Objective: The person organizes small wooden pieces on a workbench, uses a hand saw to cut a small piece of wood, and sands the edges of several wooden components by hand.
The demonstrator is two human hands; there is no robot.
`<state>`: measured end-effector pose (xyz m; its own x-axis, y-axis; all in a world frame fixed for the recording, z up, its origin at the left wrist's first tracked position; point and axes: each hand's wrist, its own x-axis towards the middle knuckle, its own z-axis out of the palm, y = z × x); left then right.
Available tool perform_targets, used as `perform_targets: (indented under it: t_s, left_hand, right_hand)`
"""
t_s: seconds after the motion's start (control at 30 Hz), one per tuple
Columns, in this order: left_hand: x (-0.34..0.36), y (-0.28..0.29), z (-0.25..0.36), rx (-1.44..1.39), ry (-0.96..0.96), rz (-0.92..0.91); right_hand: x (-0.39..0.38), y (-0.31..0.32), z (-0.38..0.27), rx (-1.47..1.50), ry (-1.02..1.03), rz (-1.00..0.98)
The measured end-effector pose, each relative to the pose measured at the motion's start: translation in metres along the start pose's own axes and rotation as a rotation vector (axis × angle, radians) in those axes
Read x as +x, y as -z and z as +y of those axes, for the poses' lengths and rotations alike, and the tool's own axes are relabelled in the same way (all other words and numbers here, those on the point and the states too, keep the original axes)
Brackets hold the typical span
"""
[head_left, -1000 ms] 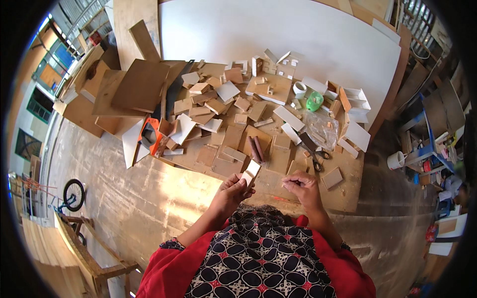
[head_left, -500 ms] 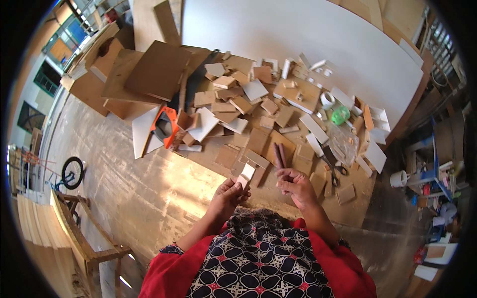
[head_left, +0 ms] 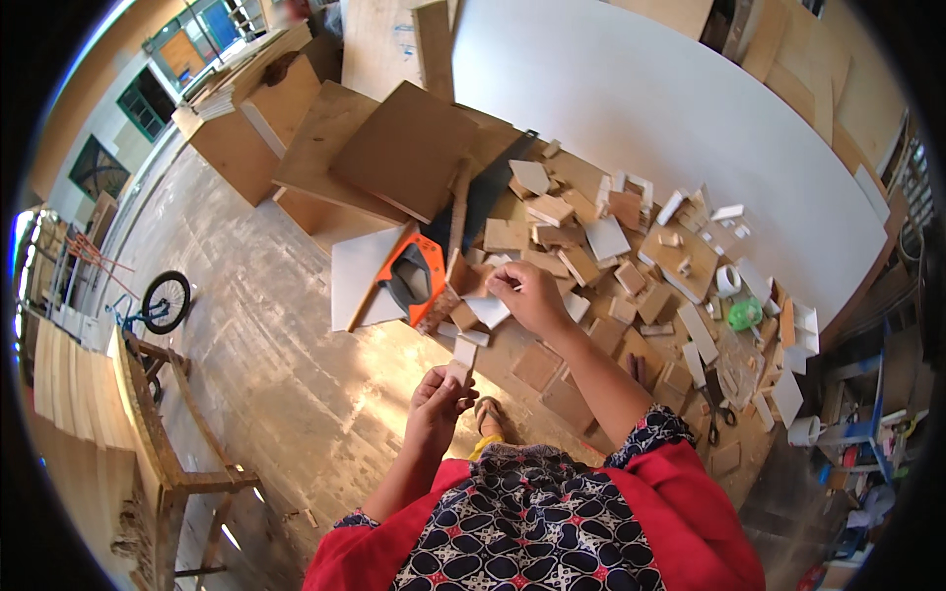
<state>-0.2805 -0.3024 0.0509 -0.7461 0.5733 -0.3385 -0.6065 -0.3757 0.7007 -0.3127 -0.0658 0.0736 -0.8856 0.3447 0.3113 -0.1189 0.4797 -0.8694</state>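
My left hand (head_left: 434, 406) is closed on a small pale wooden block (head_left: 460, 361), held upright between thumb and fingers near the bench's front edge. My right hand (head_left: 529, 297) reaches across to the left part of the scrap pile, its fingers curled together beside a brown wood offcut (head_left: 480, 280); whether they grip anything is hidden. Just left of it lies a handsaw with an orange and black handle (head_left: 414, 279). Two dark brown sticks (head_left: 636, 368) lie on the bench, right of my right forearm.
Several wood offcuts (head_left: 581, 266) cover the bench. Scissors (head_left: 718, 414), a green plastic item (head_left: 745, 314) and a white tape roll (head_left: 728, 281) sit on the right. A large white board (head_left: 650, 108) lies behind. Brown panels (head_left: 404, 150) stack at far left.
My right hand has let go of the two brown sticks and moved left and farther out, to the offcuts beside the saw. The left hand still holds its block. The view has shifted leftward.
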Motion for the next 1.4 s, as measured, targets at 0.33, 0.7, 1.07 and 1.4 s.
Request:
perform_targets:
  t_s: [0.33, 0.7, 1.07, 1.4]
  left_hand:
    - [0.031, 0.076, 0.053, -0.079, -0.256, 0.232]
    - [0.048, 0.084, 0.063, -0.039, -0.263, 0.253]
    - [0.067, 0.081, 0.061, -0.014, -0.2, 0.206]
    - [0.087, 0.052, 0.052, 0.003, -0.116, 0.049]
  right_hand:
    - [0.065, -0.152, -0.027, -0.684, -0.02, -0.444]
    - [0.078, -0.177, -0.012, -0.71, -0.141, -0.531]
    - [0.023, -0.107, -0.03, 0.33, -0.116, -0.024]
    - [-0.015, -0.01, -0.073, 0.888, -0.234, 0.13]
